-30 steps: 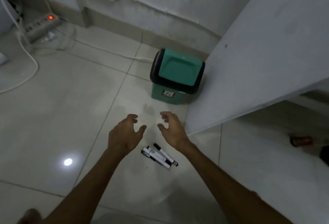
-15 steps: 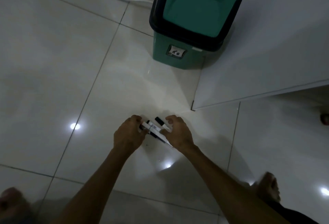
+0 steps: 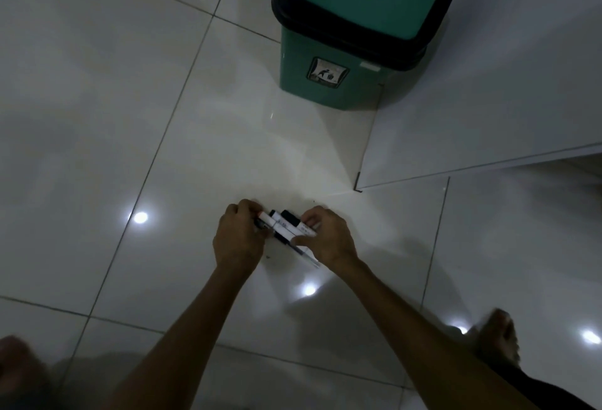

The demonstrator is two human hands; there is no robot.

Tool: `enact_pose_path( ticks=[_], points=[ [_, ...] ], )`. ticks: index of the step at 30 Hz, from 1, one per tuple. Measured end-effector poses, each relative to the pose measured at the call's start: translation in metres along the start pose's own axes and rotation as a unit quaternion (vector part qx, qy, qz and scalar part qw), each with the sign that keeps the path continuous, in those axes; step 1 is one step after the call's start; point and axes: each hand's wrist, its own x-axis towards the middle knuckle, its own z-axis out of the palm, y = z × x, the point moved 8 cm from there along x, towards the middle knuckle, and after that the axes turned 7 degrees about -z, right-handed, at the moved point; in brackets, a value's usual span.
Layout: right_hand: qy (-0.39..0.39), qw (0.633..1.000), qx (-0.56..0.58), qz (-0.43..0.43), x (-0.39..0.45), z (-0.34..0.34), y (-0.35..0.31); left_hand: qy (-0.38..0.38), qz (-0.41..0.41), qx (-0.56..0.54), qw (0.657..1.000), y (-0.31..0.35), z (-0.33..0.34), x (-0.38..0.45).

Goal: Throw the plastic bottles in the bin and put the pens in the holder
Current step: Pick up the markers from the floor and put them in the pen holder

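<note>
Both hands are down at the tiled floor [image 3: 97,149], working on a small cluster of marker pens [image 3: 286,227] that lie side by side, white barrels w/ black caps, pointing roughly from upper left to lower right. The left hand [image 3: 237,240] curls its fingers round the upper-left ends of the pens; the right hand [image 3: 325,237] pinches the lower-right part of the bundle, thumb on the near side and fingers over the top. So both hands are closed on the pens, gathering them into one bunch. Whether the bundle is already lifted or lies on the tile, can't tell; it looks at or just above floor level. Exact pen count also unclear, approx three or four, since fingers cover part of them.

The green bin [image 3: 342,83] w/ black rim and swing lid stands well beyond the hands, right against the corner of a white cabinet panel [image 3: 488,100]. Lid looks shut. No plastic bottles show anywhere on the floor in this view, so the bottle part is prob. done or the bottles sit out of frame; can't say which. No pen holder is visible either.

Judged progress: pens step is in hand, at the pick-up stage. Left to do: lift the bunch, find the holder (somewhere out of view) and drop the pens in. A bare foot [image 3: 498,338] shows at lower right, blurred.
</note>
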Motion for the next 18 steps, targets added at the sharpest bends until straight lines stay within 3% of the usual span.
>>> enact_pose_path(
  ticks=[8,14,18],
  points=[
    [0.008,0.999,0.043,0.009,-0.002,0.001,0.006,0.041,0.006,0.041,0.998,0.0,-0.008,-0.005],
    [0.051,0.993,0.103,0.033,-0.004,-0.014,0.015,0.074,0.208,0.151,0.964,0.032,-0.009,-0.02],
    [0.085,0.988,0.119,0.04,-0.006,-0.03,0.022,0.041,0.372,0.233,0.897,0.055,0.011,-0.033]
  ],
)
